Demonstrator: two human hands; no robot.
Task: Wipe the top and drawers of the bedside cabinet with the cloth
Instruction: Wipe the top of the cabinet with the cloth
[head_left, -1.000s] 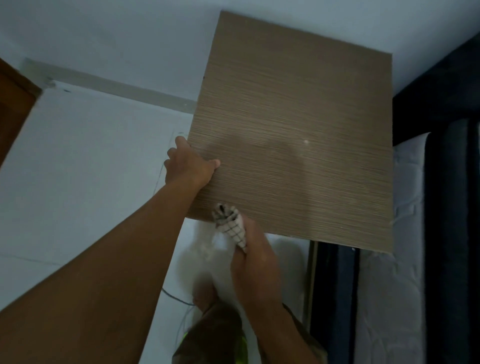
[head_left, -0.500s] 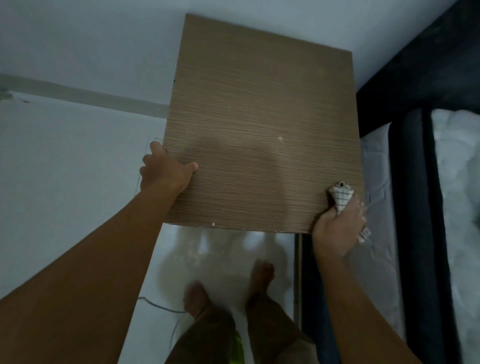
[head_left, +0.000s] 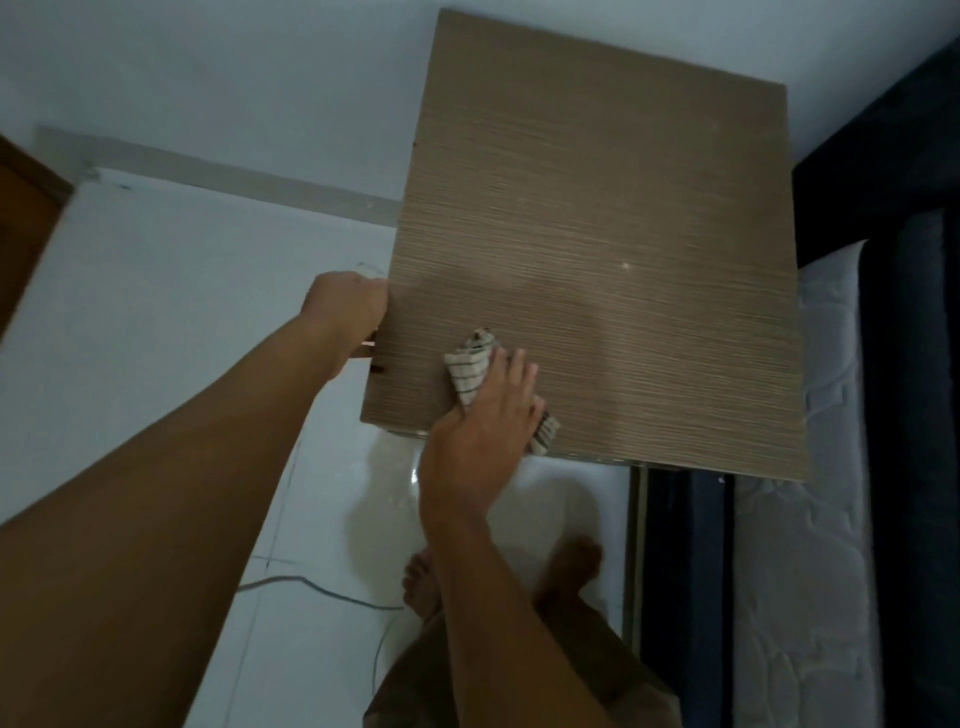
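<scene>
While the small checked cloth with dark stripes (head_left: 470, 371) lies bunched on the brown wood-grain top of the bedside cabinet (head_left: 613, 218), near the top's front left corner, the right hand (head_left: 485, 415) presses flat on it. That hand's fingers (head_left: 514, 366) are spread and extended over the fabric, pinning it to the surface, with one end of the cloth showing past the fingertips and another end poking out beside the palm close to the front edge. At the left edge of the top, the left hand (head_left: 348, 306) rests against the cabinet's side, its fingers curled around the edge; how tightly it grips I cannot tell. Below the front edge, bare feet (head_left: 423, 582) stand on the glossy white tiled floor (head_left: 208, 322), where a thin grey cable (head_left: 317, 590) trails. Just beside the cabinet's right edge sits a white quilted mattress (head_left: 810, 571) in a dark bed frame (head_left: 893, 208).
</scene>
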